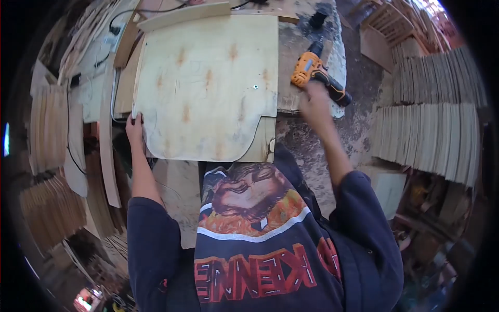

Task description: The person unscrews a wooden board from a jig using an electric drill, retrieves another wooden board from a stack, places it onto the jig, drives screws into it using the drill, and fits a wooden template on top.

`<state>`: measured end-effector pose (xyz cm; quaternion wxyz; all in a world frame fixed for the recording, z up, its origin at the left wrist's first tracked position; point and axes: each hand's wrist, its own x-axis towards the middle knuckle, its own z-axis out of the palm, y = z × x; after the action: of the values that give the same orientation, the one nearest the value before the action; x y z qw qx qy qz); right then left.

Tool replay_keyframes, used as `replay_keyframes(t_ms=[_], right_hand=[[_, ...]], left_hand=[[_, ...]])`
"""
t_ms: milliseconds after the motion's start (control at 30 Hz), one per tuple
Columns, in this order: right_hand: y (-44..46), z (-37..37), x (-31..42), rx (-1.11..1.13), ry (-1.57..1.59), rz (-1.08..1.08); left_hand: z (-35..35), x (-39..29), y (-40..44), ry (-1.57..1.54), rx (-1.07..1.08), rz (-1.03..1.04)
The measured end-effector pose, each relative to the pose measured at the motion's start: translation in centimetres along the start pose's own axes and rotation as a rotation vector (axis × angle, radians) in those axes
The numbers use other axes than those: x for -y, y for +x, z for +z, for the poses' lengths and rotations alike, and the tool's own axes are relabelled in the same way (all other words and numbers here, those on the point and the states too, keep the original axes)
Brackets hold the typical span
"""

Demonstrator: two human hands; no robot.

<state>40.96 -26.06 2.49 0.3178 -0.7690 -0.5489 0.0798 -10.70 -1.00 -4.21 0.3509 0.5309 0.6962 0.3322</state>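
Note:
A pale plywood panel [208, 104] with a curved lower edge and a notch at its lower right lies on the bench in front of me. Brown stains mark its face, and a small round metal piece [255, 87] sits near its right side. My left hand [134, 127] grips the panel's left edge near the lower corner. An orange and black cordless drill [307, 69] lies on its side to the right of the panel. My right hand [315, 104] is at the drill, smeared by motion, its fingertips overlapping the tool's near side; whether they grip it is unclear.
Another board [262, 140] shows beneath the panel at lower right. A wooden strip [184, 16] lies across its far edge. Black cable [112, 23] runs over the bench's far left. Stacked wooden sheets [429, 138] stand at right, more stacks [49, 130] at left.

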Motion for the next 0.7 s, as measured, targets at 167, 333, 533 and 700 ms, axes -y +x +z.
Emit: replay_keyframes(t_ms=[167,333,533,700], right_hand=[[-4.8,7.6,4.1,0.263,0.371,0.185],[-4.9,7.6,4.8,0.1,0.427,0.119],[-4.6,7.3,3.3,0.294,0.199,0.05],[-4.5,6.6,4.3,0.229,0.117,0.147]], left_hand=[[-1.0,-2.2,1.4,0.023,0.0,-0.14],[-0.5,-0.1,3.2,0.141,-0.024,-0.012],[2.2,-2.2,-2.8,0.6,-0.159,0.065],[4.4,-4.5,-12.7,0.919,-0.035,0.223]])
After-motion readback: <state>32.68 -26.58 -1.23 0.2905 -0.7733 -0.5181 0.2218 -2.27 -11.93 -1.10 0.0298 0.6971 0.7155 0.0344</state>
